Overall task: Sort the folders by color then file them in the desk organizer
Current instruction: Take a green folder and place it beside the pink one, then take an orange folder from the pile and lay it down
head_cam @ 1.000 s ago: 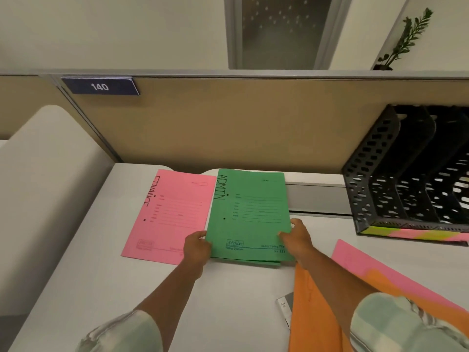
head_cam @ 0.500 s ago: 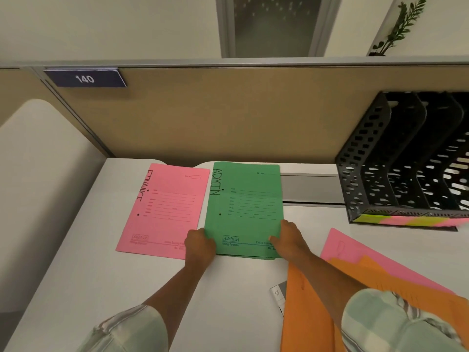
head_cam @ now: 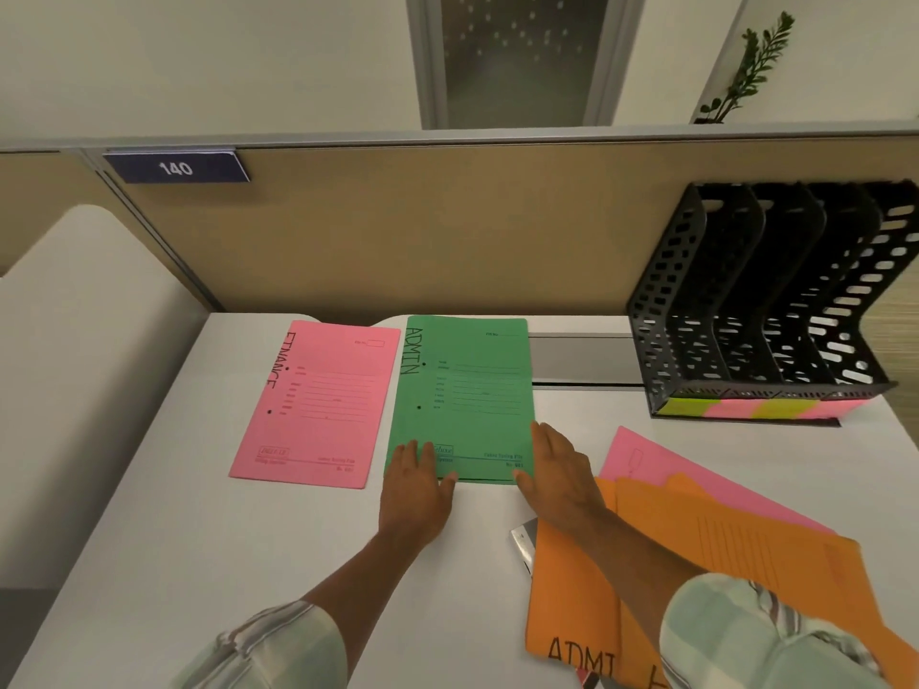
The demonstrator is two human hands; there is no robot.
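Note:
A green folder marked ADMIN (head_cam: 465,390) lies flat on the white desk (head_cam: 149,514). My left hand (head_cam: 415,484) rests flat on its near left corner with fingers spread. My right hand (head_cam: 559,472) lies flat at its near right edge, also spread. A pink folder marked FINANCE (head_cam: 318,405) lies just left of the green one. At the right, orange folders (head_cam: 736,554) lie in a loose pile over another pink folder (head_cam: 646,460). The black desk organizer (head_cam: 776,300) stands at the back right with its slots showing no folders.
A tan partition (head_cam: 447,226) with a sign reading 140 (head_cam: 176,167) runs behind the desk. A grey cable slot (head_cam: 579,358) lies between the green folder and the organizer. Coloured sticky strips (head_cam: 746,407) line the organizer's base. A small silver object (head_cam: 522,539) peeks from under the orange pile.
Both hands have gone from gripping the green folder's near corners to lying flat and spread on it. The folder has settled squarely beside the pink one.

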